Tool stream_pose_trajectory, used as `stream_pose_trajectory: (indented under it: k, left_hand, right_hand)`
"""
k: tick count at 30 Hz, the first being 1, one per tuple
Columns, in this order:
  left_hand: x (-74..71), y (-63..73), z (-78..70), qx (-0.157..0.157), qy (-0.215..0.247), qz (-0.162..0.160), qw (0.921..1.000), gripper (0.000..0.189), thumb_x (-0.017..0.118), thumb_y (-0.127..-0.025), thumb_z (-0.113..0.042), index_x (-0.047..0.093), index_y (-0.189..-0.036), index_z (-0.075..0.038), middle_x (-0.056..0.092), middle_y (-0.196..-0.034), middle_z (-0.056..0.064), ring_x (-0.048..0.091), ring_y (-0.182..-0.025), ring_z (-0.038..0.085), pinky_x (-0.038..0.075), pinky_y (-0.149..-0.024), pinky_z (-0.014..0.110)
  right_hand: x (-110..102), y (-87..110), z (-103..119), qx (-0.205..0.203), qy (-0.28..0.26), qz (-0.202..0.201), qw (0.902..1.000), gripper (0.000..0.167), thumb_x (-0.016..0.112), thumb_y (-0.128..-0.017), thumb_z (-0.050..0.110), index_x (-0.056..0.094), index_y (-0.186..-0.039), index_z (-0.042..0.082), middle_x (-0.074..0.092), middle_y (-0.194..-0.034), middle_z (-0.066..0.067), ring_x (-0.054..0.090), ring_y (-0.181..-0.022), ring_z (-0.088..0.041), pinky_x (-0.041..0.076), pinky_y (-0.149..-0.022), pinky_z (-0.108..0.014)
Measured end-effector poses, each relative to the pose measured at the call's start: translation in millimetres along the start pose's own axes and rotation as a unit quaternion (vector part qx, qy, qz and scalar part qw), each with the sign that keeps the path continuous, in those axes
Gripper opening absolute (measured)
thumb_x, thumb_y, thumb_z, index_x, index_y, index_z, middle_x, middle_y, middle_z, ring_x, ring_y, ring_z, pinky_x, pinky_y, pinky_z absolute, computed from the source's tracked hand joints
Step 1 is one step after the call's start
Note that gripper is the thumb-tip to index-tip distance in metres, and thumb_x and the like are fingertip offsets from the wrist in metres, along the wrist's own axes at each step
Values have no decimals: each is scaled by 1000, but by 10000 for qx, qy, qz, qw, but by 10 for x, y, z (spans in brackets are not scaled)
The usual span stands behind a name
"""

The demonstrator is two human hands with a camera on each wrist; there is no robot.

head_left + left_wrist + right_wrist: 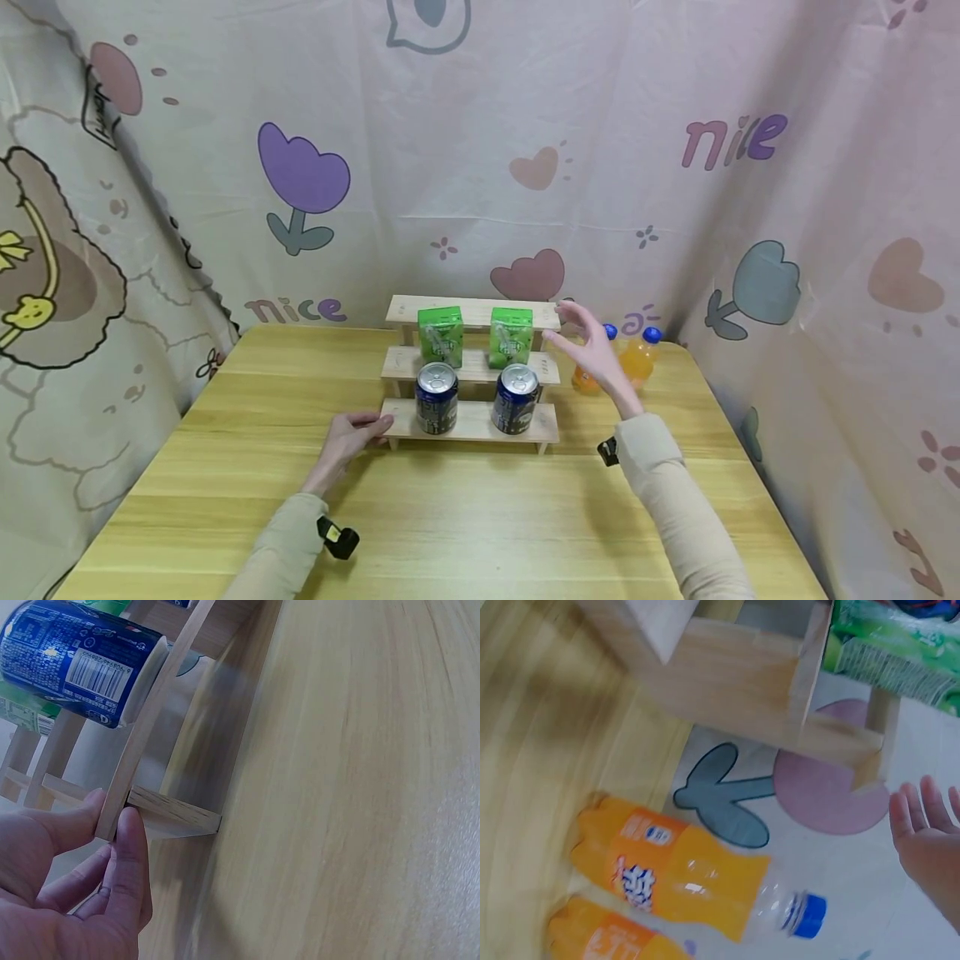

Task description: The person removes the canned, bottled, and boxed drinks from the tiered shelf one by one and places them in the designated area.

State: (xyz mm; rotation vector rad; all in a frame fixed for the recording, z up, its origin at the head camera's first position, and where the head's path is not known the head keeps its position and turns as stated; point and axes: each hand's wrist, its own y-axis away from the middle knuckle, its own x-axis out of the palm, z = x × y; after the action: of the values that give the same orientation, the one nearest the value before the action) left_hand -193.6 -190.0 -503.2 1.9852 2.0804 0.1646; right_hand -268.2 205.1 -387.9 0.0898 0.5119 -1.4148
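A three-tier wooden shelf [474, 421] stands on the table. My left hand [348, 440] pinches the left end of its lowest board between thumb and fingers; the left wrist view shows this grip on the board's edge [152, 724]. By the right end of the top board is my right hand [595, 348], its fingers loosely bent and nothing held. Two dark blue cans [437, 407] [515, 407] sit upright on the lowest tier. Behind them, two green drink cartons [441, 340] [512, 340] stand on the middle tier.
Two orange drink bottles with blue caps, one nearer [639, 360] and one partly behind my right hand [584, 382], stand right of the shelf. A patterned cloth [450, 150] hangs behind the wooden table [480, 517] and along its sides.
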Motion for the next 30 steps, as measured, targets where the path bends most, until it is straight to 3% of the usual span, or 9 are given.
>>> stream_pose_trajectory:
  k: [10,22,30]
  left_hand:
    - [-13,-11,10,62,11,48,10000,46,70,-95,-9,55,-127,19,73,-98,7,70,-71,6,63,-71,19]
    - [-2,-7,9,37,38,4,10000,44,70,-95,-8,56,-126,19,72,-92,1,69,-70,6,63,-71,18]
    - [5,0,7,18,117,-14,9999,44,69,-95,-7,55,-126,20,71,-93,3,68,-70,4,62,-70,17]
  right_hand:
    - [155,-128,127,-96,-72,742,9972,61,71,-94,19,44,-147,6,51,-143,-22,53,-131,-41,43,-117,-55]
    - [215,-257,175,166,8,1175,9929,61,73,-94,26,47,-147,12,55,-131,-17,57,-130,-38,51,-111,-50]
    - [248,-306,180,365,-131,1197,9921,54,73,-94,28,53,-141,13,60,-126,-15,63,-121,-33,57,-102,-46]
